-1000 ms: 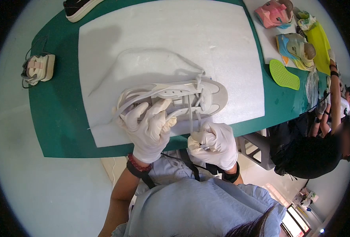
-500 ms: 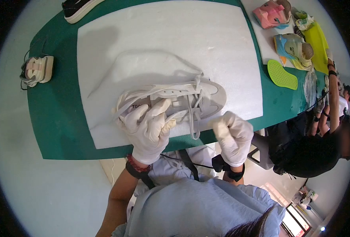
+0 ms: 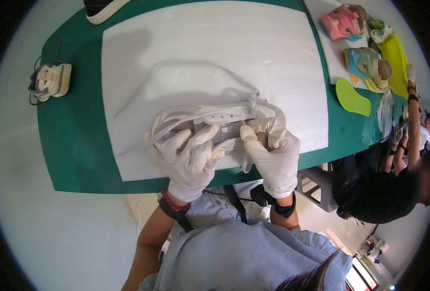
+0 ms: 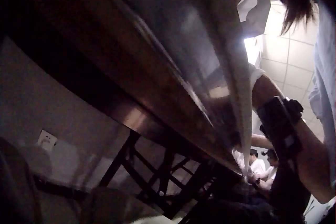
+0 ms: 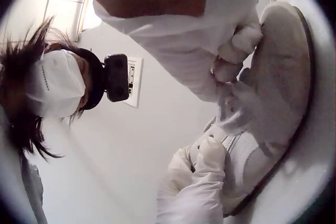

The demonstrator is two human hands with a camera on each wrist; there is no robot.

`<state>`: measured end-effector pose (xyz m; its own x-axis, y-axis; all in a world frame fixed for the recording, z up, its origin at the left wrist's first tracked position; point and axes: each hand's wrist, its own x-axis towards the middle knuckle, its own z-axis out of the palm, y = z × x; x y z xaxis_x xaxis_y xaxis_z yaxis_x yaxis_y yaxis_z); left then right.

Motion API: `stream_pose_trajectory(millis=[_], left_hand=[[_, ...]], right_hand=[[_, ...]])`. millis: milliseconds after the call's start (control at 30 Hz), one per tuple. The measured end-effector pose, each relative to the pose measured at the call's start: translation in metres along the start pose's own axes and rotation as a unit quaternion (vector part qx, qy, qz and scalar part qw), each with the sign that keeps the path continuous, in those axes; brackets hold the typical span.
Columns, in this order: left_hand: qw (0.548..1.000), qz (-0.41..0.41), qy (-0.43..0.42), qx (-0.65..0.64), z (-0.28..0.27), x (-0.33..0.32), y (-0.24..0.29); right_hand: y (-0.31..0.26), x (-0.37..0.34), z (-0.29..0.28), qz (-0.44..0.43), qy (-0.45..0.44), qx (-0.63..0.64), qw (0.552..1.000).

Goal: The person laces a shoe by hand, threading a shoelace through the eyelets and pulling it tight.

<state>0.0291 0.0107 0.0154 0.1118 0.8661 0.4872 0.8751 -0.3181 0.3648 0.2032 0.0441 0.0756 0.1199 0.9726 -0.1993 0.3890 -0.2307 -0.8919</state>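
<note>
Shoe point(image 3: 220, 117), long axis side to side, toe point(image 3: 279, 114) rightward

Left hand point(image 3: 188, 160), white-gloved, forward of torso; thumb and forefinger spread, other fingers bent in grip. Right hand point(image 3: 274, 160), also gloved, just beside left, not touching; fingers curled, thumb extended forward. Left forearm point(image 3: 146, 247) bare, angled inward from lower left; red bracelet point(image 3: 173, 200) and black strap at wrist. Right forearm point(image 3: 286, 221) mostly hidden, wrist black-strapped.
</note>
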Motion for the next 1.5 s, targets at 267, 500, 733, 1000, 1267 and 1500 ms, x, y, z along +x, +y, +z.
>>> stream_pose_trajectory(millis=[267,500,733,1000,1267,1500], left_hand=[[1.0,-0.002,0.01,-0.002,0.002,0.003,0.003],[1.0,-0.001,0.003,-0.01,0.001,0.001,0.001],[1.0,-0.013,0.012,0.003,0.004,-0.001,0.001],[0.999,-0.009,0.027,-0.025,0.006,0.005,0.002],[0.999,-0.008,0.019,-0.025,0.005,0.004,0.002],[0.999,0.001,0.04,-0.008,0.004,0.005,0.002]], right_hand=[[0.004,-0.014,-0.01,0.039,-0.004,0.128,0.991],[0.018,-0.022,-0.013,0.003,-0.015,0.093,0.996],[0.022,-0.028,-0.018,-0.026,-0.042,0.047,0.998],[0.012,-0.028,-0.03,-0.178,-0.074,-0.075,0.978],[0.015,-0.032,-0.036,-0.178,-0.097,-0.121,0.972],[0.016,-0.034,-0.037,-0.203,-0.106,-0.122,0.966]])
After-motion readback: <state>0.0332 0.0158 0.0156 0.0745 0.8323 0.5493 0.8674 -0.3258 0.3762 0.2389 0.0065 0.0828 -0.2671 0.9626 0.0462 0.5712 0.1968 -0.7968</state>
